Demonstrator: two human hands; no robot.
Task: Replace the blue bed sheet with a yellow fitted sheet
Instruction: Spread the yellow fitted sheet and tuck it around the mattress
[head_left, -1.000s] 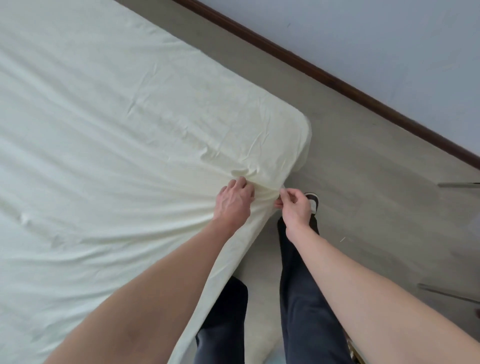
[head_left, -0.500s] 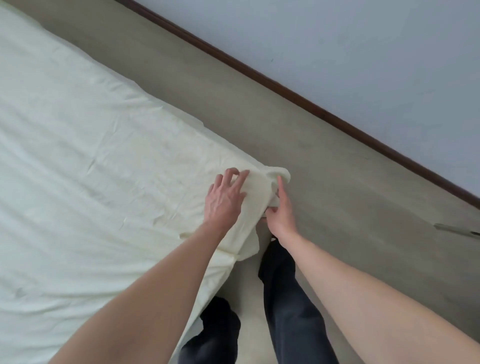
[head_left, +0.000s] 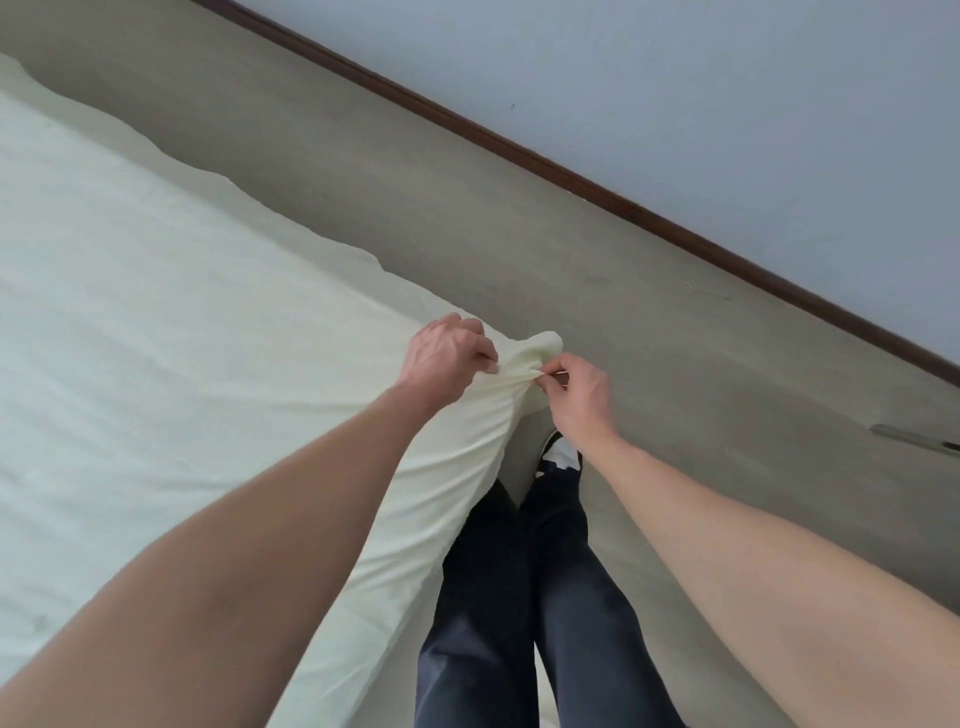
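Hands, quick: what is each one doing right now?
Left hand: grips the pale yellow fabric fitted sheet at its corner.
Right hand: pinches the same corner.

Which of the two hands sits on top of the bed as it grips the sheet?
The left hand: it lies over the yellow sheet on the bed's top. The right hand pinches the bunched corner from beside the bed, over the floor.

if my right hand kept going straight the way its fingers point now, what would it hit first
The bunched corner of the yellow fitted sheet, which the right hand already pinches; beyond it, probably the left hand.
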